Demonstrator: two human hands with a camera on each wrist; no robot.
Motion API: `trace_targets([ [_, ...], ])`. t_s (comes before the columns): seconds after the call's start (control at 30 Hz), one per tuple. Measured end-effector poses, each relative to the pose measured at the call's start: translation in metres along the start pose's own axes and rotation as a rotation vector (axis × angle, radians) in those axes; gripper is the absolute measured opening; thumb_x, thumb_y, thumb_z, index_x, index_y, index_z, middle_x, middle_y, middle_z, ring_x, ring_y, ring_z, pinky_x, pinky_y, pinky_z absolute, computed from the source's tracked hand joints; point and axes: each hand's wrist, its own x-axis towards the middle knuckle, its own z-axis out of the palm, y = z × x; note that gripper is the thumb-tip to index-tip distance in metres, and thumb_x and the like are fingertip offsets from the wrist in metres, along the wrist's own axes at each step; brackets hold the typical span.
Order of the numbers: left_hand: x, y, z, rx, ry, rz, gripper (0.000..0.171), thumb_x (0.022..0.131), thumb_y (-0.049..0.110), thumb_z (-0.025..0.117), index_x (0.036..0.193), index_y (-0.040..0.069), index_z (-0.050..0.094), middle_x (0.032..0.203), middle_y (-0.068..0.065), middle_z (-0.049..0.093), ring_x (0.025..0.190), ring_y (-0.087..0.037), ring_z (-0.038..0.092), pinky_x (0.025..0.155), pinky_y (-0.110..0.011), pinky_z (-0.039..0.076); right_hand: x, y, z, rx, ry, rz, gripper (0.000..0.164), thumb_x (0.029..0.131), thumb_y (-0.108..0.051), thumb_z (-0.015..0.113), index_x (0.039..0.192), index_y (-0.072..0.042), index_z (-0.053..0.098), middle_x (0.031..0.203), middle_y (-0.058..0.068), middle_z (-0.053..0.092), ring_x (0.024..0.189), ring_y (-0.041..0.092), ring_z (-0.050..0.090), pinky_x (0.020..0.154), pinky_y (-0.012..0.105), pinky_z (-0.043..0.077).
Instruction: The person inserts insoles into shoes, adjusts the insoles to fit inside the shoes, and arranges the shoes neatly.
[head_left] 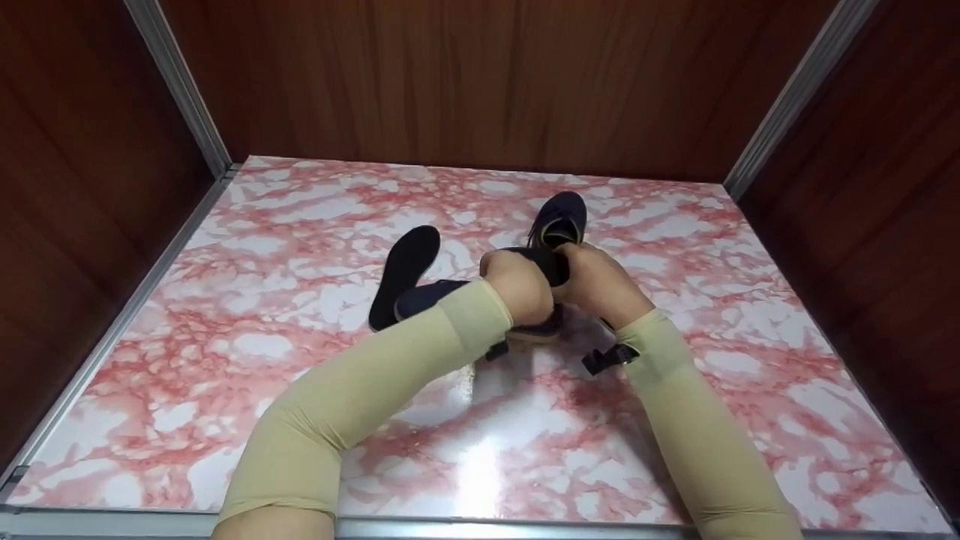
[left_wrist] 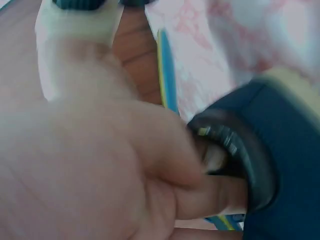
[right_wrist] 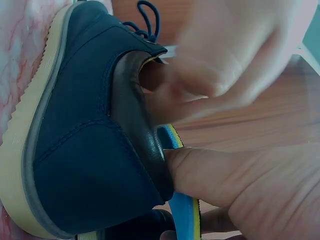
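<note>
right hand [head_left: 604, 285] pinches the insole [right_wrist: 183, 218]. left hand [head_left: 521, 289] reaches inside the shoe [right_wrist: 90, 155], grip unclear. best keep the insole straight.

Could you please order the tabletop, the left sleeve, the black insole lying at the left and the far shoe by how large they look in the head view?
From largest to smallest:
1. Tabletop
2. Left sleeve
3. Black insole
4. Far shoe, judged by its visible part; the right hand partly hides it.

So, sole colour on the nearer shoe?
Cream sole; shows best in the right wrist view.
</note>
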Motion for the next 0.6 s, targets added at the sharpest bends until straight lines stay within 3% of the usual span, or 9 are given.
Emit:
trace_targets([
  [0.1, 0.007, -0.002, 0.001, 0.008, 0.042, -0.014, 0.034, 0.113, 0.036, 0.051, 0.135, 0.024, 0.074, 0.137, 0.003, 0.075, 0.112, -0.020, 0.072, 0.071, -0.043, 0.056, 0.000, 0.000, 0.002, 0.001, 0.012, 0.000, 0.066, 0.088, -0.030, 0.088, 0.141, 0.001, 0.062, 0.137, 0.024, 0.070, 0.126, 0.041, 0.068, 0.111, 0.058, 0.053],
  [0.27, 0.014, 0.005, 0.007, 0.041, 0.100, -0.054, 0.029, 0.111, 0.033, 0.056, 0.132, 0.028, 0.076, 0.130, 0.008, 0.077, 0.105, -0.016, 0.073, 0.055, -0.040, 0.043, 0.000, 0.001, 0.002, -0.007, 0.025, 0.004, 0.063, 0.086, -0.032, 0.089, 0.136, -0.001, 0.065, 0.132, 0.023, 0.071, 0.122, 0.041, 0.069, 0.107, 0.058, 0.054],
  [0.33, 0.014, 0.006, 0.009, 0.041, 0.107, -0.071, 0.028, 0.111, 0.033, 0.056, 0.130, 0.029, 0.076, 0.128, 0.009, 0.077, 0.105, -0.015, 0.072, 0.057, -0.039, 0.043, 0.000, 0.001, 0.003, -0.010, 0.028, 0.003, 0.064, 0.086, -0.033, 0.089, 0.135, -0.001, 0.064, 0.131, 0.023, 0.072, 0.121, 0.041, 0.069, 0.106, 0.058, 0.054],
  [0.47, 0.011, 0.003, 0.011, 0.002, 0.129, -0.073, 0.028, 0.110, 0.034, 0.058, 0.127, 0.027, 0.078, 0.128, 0.006, 0.078, 0.109, -0.017, 0.073, 0.072, -0.039, 0.055, -0.001, 0.001, 0.003, -0.023, 0.041, 0.006, 0.063, 0.086, -0.035, 0.089, 0.133, -0.001, 0.064, 0.128, 0.022, 0.073, 0.117, 0.041, 0.071, 0.104, 0.058, 0.055],
  [0.6, 0.006, -0.010, 0.019, -0.066, 0.242, -0.034, 0.028, 0.110, 0.031, 0.059, 0.122, 0.018, 0.082, 0.122, -0.005, 0.081, 0.109, -0.026, 0.077, 0.083, -0.041, 0.065, -0.003, 0.000, 0.001, -0.036, 0.043, 0.023, 0.062, 0.086, -0.037, 0.090, 0.130, -0.001, 0.065, 0.124, 0.022, 0.074, 0.113, 0.040, 0.071, 0.102, 0.057, 0.056],
])
